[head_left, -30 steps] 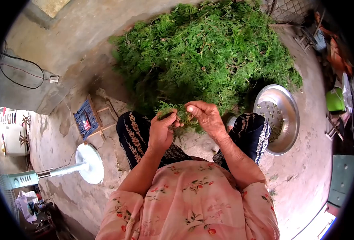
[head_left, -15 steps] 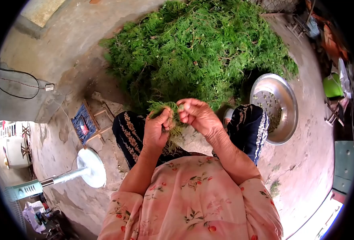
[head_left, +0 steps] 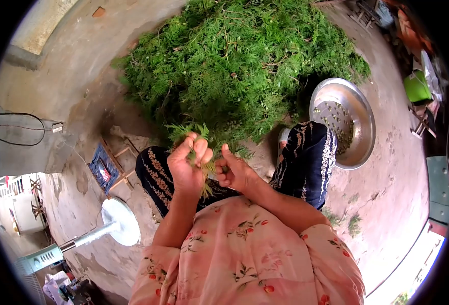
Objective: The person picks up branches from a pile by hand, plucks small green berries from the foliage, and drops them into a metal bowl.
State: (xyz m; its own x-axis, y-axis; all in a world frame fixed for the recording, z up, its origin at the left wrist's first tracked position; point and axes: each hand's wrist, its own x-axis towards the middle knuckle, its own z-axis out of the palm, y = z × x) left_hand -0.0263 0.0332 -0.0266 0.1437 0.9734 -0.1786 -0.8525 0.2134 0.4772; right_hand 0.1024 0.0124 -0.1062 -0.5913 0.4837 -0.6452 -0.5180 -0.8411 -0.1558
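My left hand [head_left: 188, 165] is closed around a green conifer sprig [head_left: 205, 131], whose feathery leaves stick out above and below the fist. Close beside it, to the right and slightly lower, is my right hand [head_left: 237, 173]. Its fingers are curled in and the thumb points up; a small dark spot shows between them, too small to name. Beyond both hands rises a large heap of green conifer branches [head_left: 224, 66]. To the right of my knee, a wide metal basin [head_left: 365, 137] holds many small greenish round pieces scattered over its bottom.
A small folding stool [head_left: 114, 165] with a blue seat stands left of my leg. Nearer on that side is a standing fan's round white base [head_left: 125, 226]. A black cable [head_left: 16, 144] hangs at far left. A bright green container [head_left: 417, 86] sits at far right.
My right hand has dropped from the sprig's top, where it pinched a small green piece, to beside its lower part. My left fist has turned and shifted slightly left. The view has shifted a little.
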